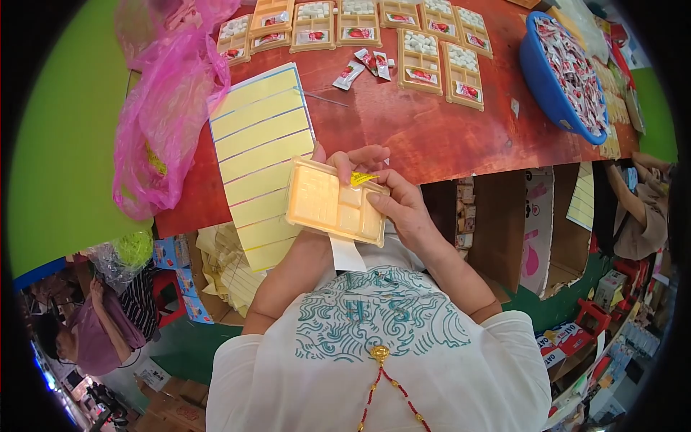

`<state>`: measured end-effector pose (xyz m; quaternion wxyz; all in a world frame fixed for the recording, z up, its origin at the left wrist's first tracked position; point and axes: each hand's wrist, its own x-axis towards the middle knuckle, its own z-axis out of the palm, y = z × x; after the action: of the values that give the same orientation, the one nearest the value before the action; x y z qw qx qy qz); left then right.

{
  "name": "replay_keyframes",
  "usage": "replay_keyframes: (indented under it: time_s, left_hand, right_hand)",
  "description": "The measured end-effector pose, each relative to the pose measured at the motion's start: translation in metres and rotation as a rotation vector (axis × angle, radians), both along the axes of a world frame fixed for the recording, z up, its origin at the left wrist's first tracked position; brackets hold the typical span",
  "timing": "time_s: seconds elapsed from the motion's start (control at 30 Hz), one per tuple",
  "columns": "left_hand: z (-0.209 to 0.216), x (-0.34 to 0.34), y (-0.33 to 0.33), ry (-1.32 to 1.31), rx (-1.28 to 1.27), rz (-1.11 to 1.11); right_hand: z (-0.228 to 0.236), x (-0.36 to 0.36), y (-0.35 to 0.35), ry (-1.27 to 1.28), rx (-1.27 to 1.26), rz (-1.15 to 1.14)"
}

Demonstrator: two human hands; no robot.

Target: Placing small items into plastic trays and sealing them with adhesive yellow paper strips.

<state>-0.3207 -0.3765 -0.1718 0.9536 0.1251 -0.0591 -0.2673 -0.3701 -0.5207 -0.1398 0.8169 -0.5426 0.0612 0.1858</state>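
A pale orange plastic compartment tray (317, 198) is held tilted in front of my chest, its moulded compartments toward me. My left hand (360, 155) is closed round it from behind, mostly hidden, with fingers showing above the top edge. My right hand (407, 209) grips the tray's right end, thumb on the face and fingers near the top. A small yellow label (362, 178) sticks up at the top edge beside my fingers. Below the tray hangs a white paper strip (347, 254); I cannot tell whether it is attached.
Several filled trays (421, 61) stand at the far side of the red table (432, 137), near loose sachets (349, 75). A blue basin (551, 79) of sachets sits at right. Yellow label sheets (263, 155) and a pink plastic bag (169, 115) lie left. Cardboard boxes (504, 230) stand below.
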Motion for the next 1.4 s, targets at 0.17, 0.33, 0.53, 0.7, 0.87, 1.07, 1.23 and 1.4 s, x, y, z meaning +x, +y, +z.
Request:
replay_keyframes:
  time_s: [0.17, 0.33, 0.53, 0.7, 0.87, 1.07, 1.23, 1.4]
  left_hand:
    - [0.005, -0.009, -0.006, 0.214, 0.088, 0.142]
    - [0.015, -0.018, -0.001, 0.089, 0.246, 0.165]
    - [0.05, -0.019, 0.0, 0.229, 0.159, 0.19]
    - [0.05, -0.03, 0.005, 0.138, -0.058, 0.136]
    - [0.045, -0.031, -0.006, 0.238, 0.269, 0.281]
    - [0.035, -0.026, -0.008, 0.236, 0.467, 0.355]
    - [0.03, -0.024, -0.007, 0.217, 0.451, 0.388]
    - [0.02, -0.024, -0.009, 0.251, 0.415, 0.321]
  right_hand:
    - [-0.012, -0.005, 0.004, 0.084, 0.069, -0.113]
    - [-0.012, -0.001, 0.003, 0.02, 0.008, -0.255]
    - [-0.015, 0.003, -0.004, 0.009, 0.001, -0.336]
    - [-0.016, 0.011, -0.008, -0.038, -0.044, -0.401]
    - [-0.017, 0.013, -0.005, -0.13, -0.187, -0.423]
    - [-0.02, 0.01, -0.003, -0.238, -0.403, -0.441]
    - [-0.018, 0.01, -0.005, -0.297, -0.527, -0.4]
    - [-0.019, 0.008, -0.009, -0.277, -0.474, -0.358]
